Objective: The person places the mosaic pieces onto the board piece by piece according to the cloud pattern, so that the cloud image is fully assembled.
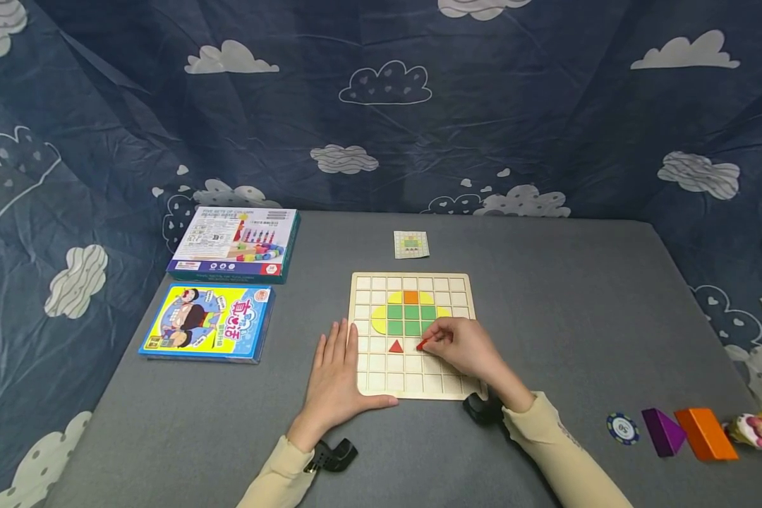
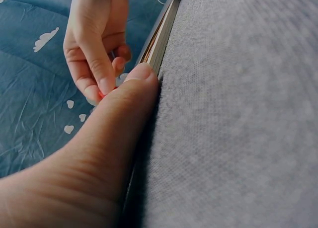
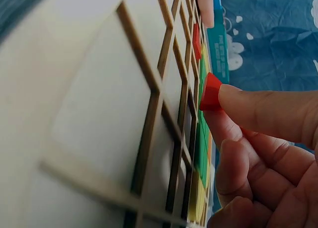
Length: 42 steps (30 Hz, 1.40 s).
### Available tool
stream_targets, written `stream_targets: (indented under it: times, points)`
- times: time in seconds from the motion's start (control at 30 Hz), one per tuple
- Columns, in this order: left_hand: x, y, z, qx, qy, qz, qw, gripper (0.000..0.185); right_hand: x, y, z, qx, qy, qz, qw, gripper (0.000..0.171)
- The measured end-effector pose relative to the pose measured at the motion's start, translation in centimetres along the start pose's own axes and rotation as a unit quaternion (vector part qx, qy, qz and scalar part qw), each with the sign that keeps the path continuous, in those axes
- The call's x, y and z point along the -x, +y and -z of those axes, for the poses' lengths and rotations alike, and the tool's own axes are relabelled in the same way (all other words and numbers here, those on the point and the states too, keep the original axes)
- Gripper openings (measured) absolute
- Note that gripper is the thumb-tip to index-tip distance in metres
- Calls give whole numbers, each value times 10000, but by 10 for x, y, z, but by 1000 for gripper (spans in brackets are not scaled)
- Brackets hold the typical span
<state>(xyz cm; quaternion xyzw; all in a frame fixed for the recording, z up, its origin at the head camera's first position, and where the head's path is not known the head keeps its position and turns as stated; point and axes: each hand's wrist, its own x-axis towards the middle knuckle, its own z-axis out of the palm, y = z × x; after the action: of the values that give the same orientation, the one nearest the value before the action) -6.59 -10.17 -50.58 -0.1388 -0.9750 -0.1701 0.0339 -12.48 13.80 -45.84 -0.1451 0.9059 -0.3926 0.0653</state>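
Observation:
A pale wooden grid board (image 1: 371,381) lies mid-table, with green squares (image 1: 411,319), yellow curved pieces (image 1: 379,319) and an orange square (image 1: 410,297) in its cells. One red triangle (image 1: 396,346) sits below the green block. My right hand (image 1: 466,347) pinches a second red triangle (image 3: 211,92) between thumb and forefinger, just over a cell to the right of the first. My left hand (image 1: 338,374) lies flat along the board's left edge, fingers straight, its thumb (image 2: 134,94) against the front edge.
A small pattern card (image 1: 411,245) lies behind the board. Two boxes, one white and purple (image 1: 231,243) and one yellow and blue (image 1: 206,321), lie at the left. At the right front are a poker chip (image 1: 623,428), a purple block (image 1: 663,432), an orange block (image 1: 706,434) and a figurine (image 1: 760,430).

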Motion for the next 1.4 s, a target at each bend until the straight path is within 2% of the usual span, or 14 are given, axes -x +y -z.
stream_targets:
  times: [0.5, 0.77, 1.0, 1.4]
  points:
    - [1, 0, -3, 13, 117, -51, 9999, 135, -5, -12, -10, 94, -248, -197, 9995, 8]
    - [0, -1, -2, -42, -44, 47, 10000, 136, -8, -13, -11, 335, -210, -155, 9991, 5]
    - [0, 0, 0, -54, 58, -26, 10000, 135, -9, -12, -11, 461, -179, -144, 9987, 5]
    - [-1, 0, 0, -76, -70, 27, 9999, 135, -10, -12, -11, 607, -210, -211, 9977, 4]
